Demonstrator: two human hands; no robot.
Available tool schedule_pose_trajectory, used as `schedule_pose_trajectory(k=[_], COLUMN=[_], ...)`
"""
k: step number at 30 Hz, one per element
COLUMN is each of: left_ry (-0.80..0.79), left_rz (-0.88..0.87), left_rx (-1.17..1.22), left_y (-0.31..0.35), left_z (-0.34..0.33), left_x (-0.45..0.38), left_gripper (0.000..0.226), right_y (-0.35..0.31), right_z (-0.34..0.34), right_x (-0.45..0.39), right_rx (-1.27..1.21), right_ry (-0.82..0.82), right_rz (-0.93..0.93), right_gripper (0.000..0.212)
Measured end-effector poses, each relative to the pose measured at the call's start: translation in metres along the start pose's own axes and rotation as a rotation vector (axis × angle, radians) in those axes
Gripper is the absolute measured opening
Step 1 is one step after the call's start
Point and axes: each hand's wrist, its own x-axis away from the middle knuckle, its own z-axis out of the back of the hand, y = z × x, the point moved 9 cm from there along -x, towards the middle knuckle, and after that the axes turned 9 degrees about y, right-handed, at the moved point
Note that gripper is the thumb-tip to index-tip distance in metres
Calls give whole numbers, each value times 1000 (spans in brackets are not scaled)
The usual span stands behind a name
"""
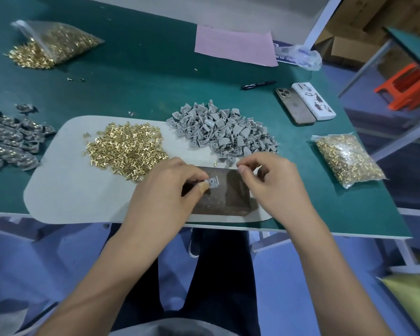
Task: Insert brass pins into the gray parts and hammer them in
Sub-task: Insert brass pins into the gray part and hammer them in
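Head view: one gray part (212,182) is pinched by the left hand (166,187) over the dark block (224,197), hole upward, apparently for pinning. Right hand (264,177) fingers are curled nearby; contents cannot be told. Beyond, brass pins (126,151) and gray parts (223,128) are heaped within reach.

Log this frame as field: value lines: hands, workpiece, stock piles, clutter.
left hand: pinches one gray part over the dark block
right hand: fingers curled beside the part; contents not visible
loose pins: brass heap on the pale mat
unworked parts: gray pile behind the hands
pin bags: one opened, far left; one sealed, right
clutter: phone, pen, pink paper
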Motion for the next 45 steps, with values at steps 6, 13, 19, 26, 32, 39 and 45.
schedule_pose_trajectory(k=[6,13,19,26,32,39,45], left_ry=[52,54,72,90,5,-39,-37], left_rz=[61,79,91,99,49,-24,-105], left_rx=[-87,-78,-46,10,85,1,-144], left_y=[-16,-18,-25,-29,-14,8,17], left_z=[15,10,12,16,10,2,-4], left_x=[-10,-18,-18,-18,-15,-8,-2], left_gripper=[7,7,6,9,11,12,10], right_y=[2,-5,-12,-25,-46,-27,-20], right_z=[-22,-52,-61,-59,-26,-7,-8], right_x=[-24,-50,-57,-53,-27,9,25], right_rx=[81,401,573,546,-418,-511,-468], right_ry=[-54,-254,-271,-195,-16,-58,-74], right_rz=[-93,-228,-265,-124,-68,-163,-198], right_gripper=[15,33,34,20,12,28,17])
